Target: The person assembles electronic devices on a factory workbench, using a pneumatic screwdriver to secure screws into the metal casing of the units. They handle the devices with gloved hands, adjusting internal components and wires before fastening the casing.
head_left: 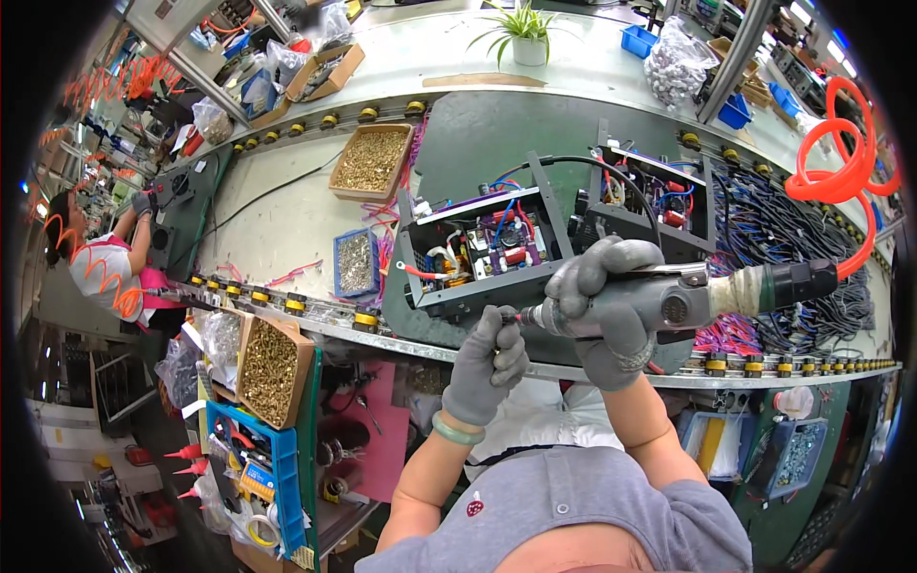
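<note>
My right hand (611, 272), in a grey glove, is wrapped round a grey air screwdriver (669, 304) held level, its tip pointing left. My left hand (485, 368), gloved too, has its fingers pinched together at the tool's tip; whatever small thing they hold is hidden. Just beyond the tool stands an open black metal case (487, 244) with a circuit board, coloured wires and a red cable with a ring terminal inside. A second open case (650, 196) of the same kind sits behind it to the right.
Boxes of brass screws (371, 160) and silver screws (355, 263) stand left of the cases. Many black cables (793, 253) lie at right. An orange coiled air hose (841, 162) runs to the tool. Roller edging (366, 320) borders the bench. Another person (119, 258) works at far left.
</note>
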### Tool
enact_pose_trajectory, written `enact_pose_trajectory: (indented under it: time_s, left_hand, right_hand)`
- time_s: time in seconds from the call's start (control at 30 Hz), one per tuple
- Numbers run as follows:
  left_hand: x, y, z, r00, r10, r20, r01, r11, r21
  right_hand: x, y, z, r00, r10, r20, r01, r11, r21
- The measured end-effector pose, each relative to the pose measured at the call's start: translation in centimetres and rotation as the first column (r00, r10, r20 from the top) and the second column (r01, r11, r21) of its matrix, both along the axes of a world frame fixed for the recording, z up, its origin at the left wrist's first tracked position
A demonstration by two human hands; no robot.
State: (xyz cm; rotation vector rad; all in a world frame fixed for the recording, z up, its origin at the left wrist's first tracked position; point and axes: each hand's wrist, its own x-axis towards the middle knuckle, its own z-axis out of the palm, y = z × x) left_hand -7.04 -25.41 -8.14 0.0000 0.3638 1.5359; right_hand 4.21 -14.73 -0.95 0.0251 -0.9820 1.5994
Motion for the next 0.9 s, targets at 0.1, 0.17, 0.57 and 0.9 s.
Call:
enact_pose_trajectory:
  time_s: [0.1, 0.17, 0.57, 0.9]
  left_hand:
    - [-0.1, 0.2, -0.4, 0.994, -0.037, 0.099, 0.034, 0.999, 0.027]
    - [0.6, 0.2, -0.6, 0.993, -0.051, 0.105, 0.048, 0.998, 0.027]
    - [-1.7, -0.4, 2.5, -0.004, 0.212, -0.977, -0.420, 0.887, 0.194]
    - [-9.9, 5.4, 4.5, -0.827, -0.296, -0.478, -0.395, 0.911, 0.118]
  right_hand:
    - [0.1, 1.3, -0.2, 0.968, 0.235, -0.088, -0.228, 0.970, 0.084]
    - [0.6, 2.6, -0.3, 0.920, 0.372, -0.128, -0.348, 0.921, 0.176]
    - [1.3, 0.0, 3.2, 0.993, -0.103, 0.053, 0.112, 0.976, -0.189]
    - [2.3, 0.9, 3.1, 0.990, -0.130, 0.055, 0.138, 0.974, -0.179]
